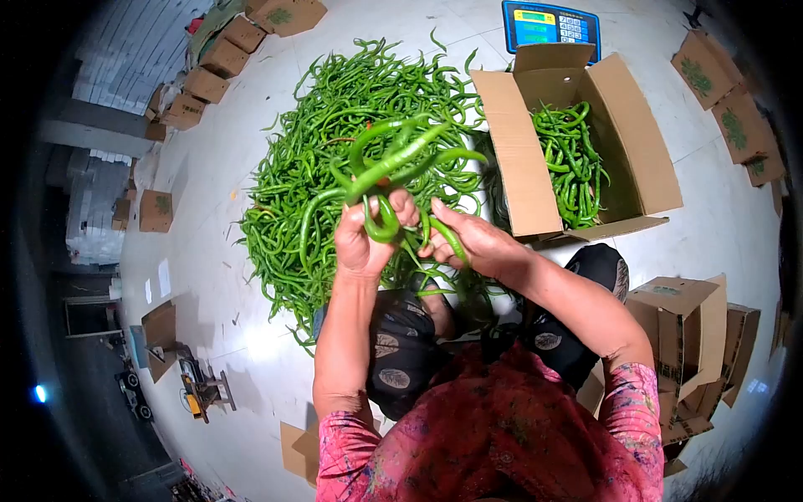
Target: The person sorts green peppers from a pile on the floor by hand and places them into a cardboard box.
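My left hand [368,234] is closed around a bunch of long green chili peppers [400,159], which fan out above the fist. Close beside it, my right hand [473,240] pinches a curved green chili pepper [449,241] between thumb and fingers. Both hands are in front of a wide heap of green chili peppers [309,167] spread on the floor. To the right of the heap, an open cardboard box [523,159] holds more green chili peppers [573,159]; neither hand touches it.
A scale display [552,27] with a keypad stands behind the box. Empty cartons [694,326] are stacked at the lower right. More cartons line the left [205,84] and right [732,109] sides. A small machine or stool-like object [205,389] stands at the lower left.
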`<state>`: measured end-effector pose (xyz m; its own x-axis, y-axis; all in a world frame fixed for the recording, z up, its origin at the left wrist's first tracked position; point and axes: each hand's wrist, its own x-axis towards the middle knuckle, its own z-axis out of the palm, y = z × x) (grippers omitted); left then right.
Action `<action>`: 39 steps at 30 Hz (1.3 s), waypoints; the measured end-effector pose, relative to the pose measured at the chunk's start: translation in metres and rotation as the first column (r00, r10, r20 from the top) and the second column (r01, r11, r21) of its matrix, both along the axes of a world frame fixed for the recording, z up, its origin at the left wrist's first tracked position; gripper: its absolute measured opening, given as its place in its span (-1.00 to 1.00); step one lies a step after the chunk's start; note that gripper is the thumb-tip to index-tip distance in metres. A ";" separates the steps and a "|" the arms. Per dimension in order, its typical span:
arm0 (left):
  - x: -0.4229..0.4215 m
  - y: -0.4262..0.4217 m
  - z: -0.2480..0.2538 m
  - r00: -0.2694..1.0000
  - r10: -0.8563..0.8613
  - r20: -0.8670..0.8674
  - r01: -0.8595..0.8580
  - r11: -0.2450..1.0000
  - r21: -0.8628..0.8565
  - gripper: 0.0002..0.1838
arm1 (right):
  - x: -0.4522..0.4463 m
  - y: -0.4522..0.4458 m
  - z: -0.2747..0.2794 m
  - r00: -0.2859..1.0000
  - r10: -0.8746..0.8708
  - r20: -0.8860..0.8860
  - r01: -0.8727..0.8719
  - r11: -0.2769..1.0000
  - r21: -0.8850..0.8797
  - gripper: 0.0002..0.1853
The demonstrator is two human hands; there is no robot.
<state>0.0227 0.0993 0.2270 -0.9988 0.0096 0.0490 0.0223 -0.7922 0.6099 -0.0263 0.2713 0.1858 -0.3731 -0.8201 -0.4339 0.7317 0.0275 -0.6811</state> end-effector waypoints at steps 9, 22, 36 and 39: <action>0.006 0.025 0.000 0.976 -0.212 0.050 0.215 0.975 -0.057 -0.63 | -0.004 -0.006 -0.008 0.991 -0.082 0.106 0.119 0.898 -0.424 -0.83; -0.002 0.005 -0.010 0.879 0.398 -0.263 -0.228 -0.135 -0.964 -0.74 | -0.010 0.012 0.014 0.945 -0.240 -0.223 0.226 0.970 -0.084 -0.44; -0.004 0.049 -0.013 0.927 0.068 -0.368 -0.356 -0.143 -0.923 -0.33 | -0.016 0.009 0.007 0.699 -0.483 -0.528 0.263 0.859 -0.439 -0.62; -0.001 0.044 0.004 0.926 0.035 -0.376 -0.375 -0.027 -0.927 -0.34 | -0.023 0.009 0.023 0.943 -0.328 0.055 0.325 0.874 -0.361 -0.65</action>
